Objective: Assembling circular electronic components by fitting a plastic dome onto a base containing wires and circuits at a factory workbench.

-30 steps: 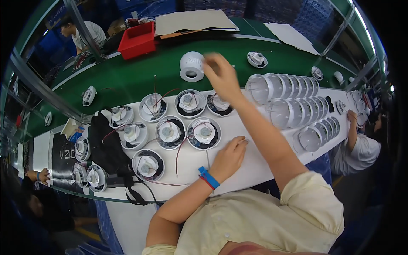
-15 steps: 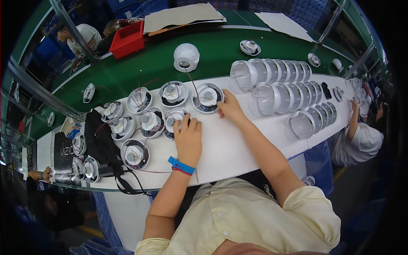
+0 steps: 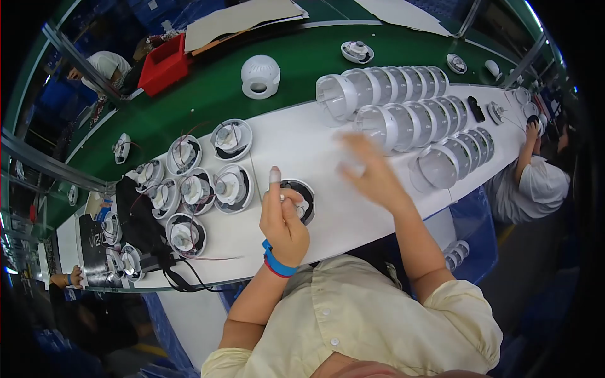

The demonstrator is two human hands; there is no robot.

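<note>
My left hand (image 3: 285, 223), with a blue and red band at its wrist, is turned up over the white table. Its index finger points up in a whitish finger cover and the other fingers curl in; a small shiny bit shows between them, too small to name. Right beside it, partly hidden by the fingers, lies a round white housing with a dark inside (image 3: 306, 205). My right hand (image 3: 373, 169) is smeared by motion above the table, just short of the rows of clear-fronted white covers (image 3: 370, 123). Whether it holds anything does not show.
Several white housings with wired speaker-like parts (image 3: 232, 188) stand at left, by a black bag (image 3: 135, 211). Beyond, on the green belt (image 3: 214, 94), are a white globe shell (image 3: 260, 77) and a red bin (image 3: 162, 64). A co-worker (image 3: 529, 195) sits at the right end.
The housing my right hand was touching now lies nearer to me, beside my left hand. My right hand has left it and moved right. My left hand has turned up. The view has shifted slightly.
</note>
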